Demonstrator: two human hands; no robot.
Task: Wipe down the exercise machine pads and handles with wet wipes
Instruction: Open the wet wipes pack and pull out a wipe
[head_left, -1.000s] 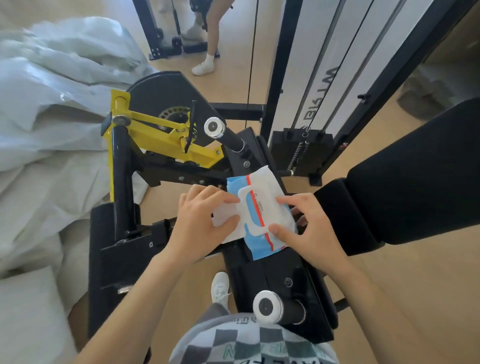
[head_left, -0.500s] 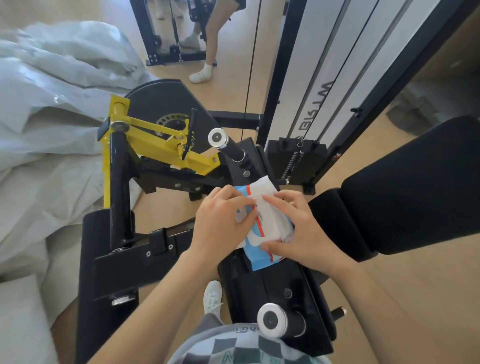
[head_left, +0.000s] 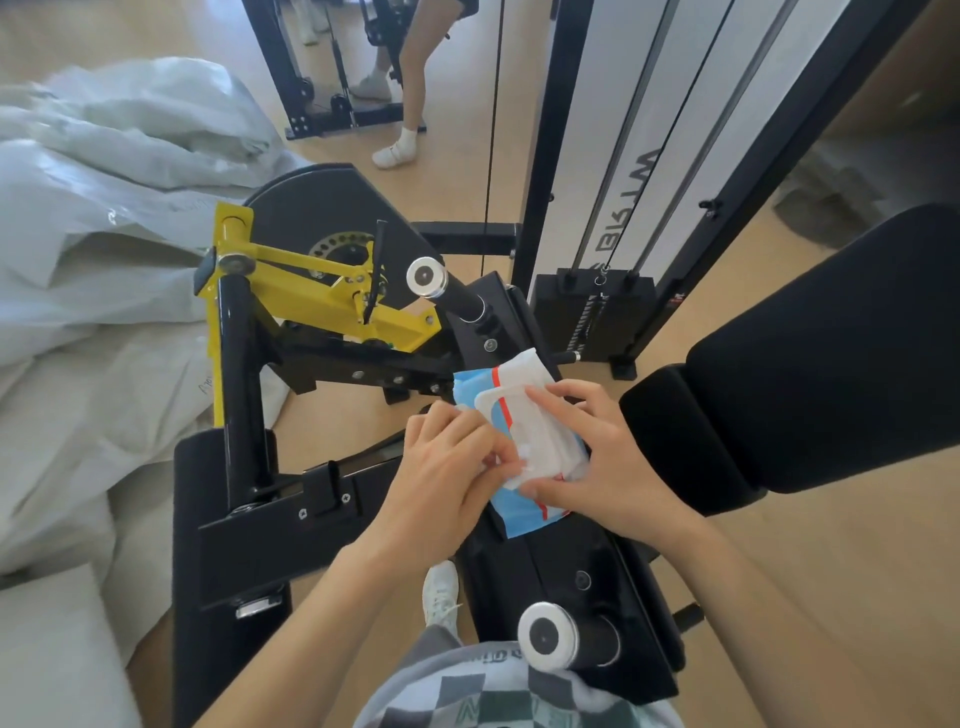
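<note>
your right hand (head_left: 608, 462) grips the blue and white soft plastic wet wipes pack (head_left: 537, 431) from the side, your left hand (head_left: 447, 467) pinches at its white top flap. the pack sits on the black metal machine frame (head_left: 561, 561), just beside the black padded cushion (head_left: 831, 353).

Bright, even daylight with wide-angle warp

It's all pretty well lit, brightest on the left, where the grey sheeting (head_left: 104, 208) looks washed out. Shadows on the floor (head_left: 857, 561) are soft and faint. The white top of the wipes pack (head_left: 540, 436) is a bit blown out, and the left hand (head_left: 441, 478) goes smeary at the fingertips. The frame posts (head_left: 543, 156) lean and bow toward the edges, and the black pad (head_left: 831, 353) is just a flat dark blob.
</note>
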